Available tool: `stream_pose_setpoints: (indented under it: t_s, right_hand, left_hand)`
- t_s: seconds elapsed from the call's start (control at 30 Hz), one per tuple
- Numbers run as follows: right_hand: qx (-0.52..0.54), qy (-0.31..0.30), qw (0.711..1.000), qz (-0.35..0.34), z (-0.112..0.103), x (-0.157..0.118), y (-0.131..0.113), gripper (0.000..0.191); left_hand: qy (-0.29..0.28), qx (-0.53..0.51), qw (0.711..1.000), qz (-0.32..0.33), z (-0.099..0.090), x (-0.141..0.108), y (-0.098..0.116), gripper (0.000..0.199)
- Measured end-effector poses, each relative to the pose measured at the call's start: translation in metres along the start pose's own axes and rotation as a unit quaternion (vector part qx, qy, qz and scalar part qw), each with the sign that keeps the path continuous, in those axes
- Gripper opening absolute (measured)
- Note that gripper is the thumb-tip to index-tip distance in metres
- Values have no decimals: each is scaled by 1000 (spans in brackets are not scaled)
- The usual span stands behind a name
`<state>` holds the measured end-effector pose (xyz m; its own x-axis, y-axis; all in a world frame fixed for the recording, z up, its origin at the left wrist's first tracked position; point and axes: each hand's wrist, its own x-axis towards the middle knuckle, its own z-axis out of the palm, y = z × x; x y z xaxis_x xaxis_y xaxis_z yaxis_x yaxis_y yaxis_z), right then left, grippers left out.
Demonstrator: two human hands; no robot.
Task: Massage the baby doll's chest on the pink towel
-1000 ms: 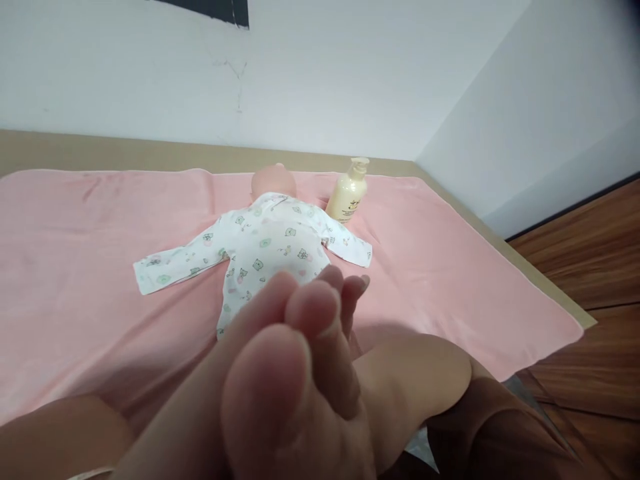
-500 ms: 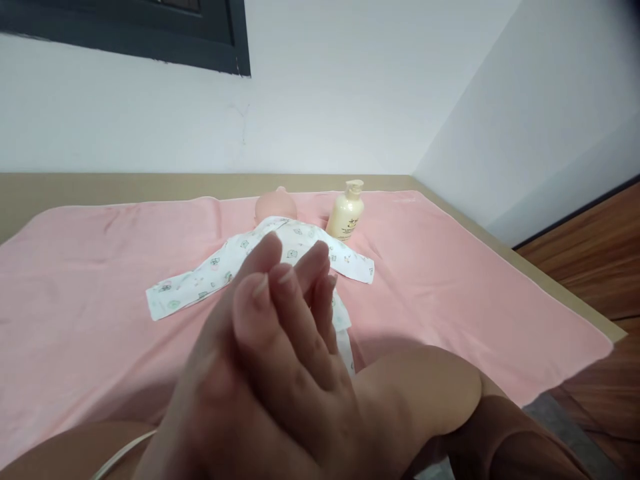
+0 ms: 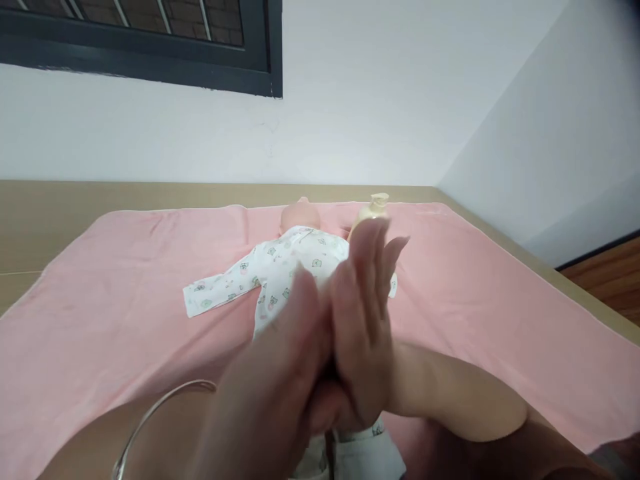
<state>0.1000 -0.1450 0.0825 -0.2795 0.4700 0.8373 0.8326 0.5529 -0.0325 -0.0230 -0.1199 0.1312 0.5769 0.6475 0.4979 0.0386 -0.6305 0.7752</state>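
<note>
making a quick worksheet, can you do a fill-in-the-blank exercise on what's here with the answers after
The cloth under the doll is ____ in colour.
A thin bangle circles the ____ arm.
The right hand, touching the left hand, partly hides the ____.
The window frame is at the upper ____ of the view.

Missing words: pink; left; bottle; left

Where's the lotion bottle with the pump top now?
In the head view, the cream pump bottle is toward the back of the pink blanket, just right of the doll's head, partly hidden behind the right hand.
</note>
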Motion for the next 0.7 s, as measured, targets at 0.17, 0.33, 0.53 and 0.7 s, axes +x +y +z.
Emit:
stream_pose_setpoints:
  t_s: [0.17, 0.33, 0.53, 0.7]
  right_hand:
    - [75, -67, 995, -8, -1, -13, -38, 45]
    - [230, -103, 962, -104, -4, 13, 13, 59]
    - [117, -157, 971, 141, 63, 4, 90, 47]
    - [48, -274, 949, 147, 93, -9, 112, 48]
  left_hand:
    - [-24, -221, 960, -170, 3, 14, -9, 72]
    - [129, -234, 958, -108, 2, 43, -60, 61]
    - [199, 9, 967, -159, -3, 57, -162, 37]
    - [141, 173, 967, -122, 7, 34, -199, 38]
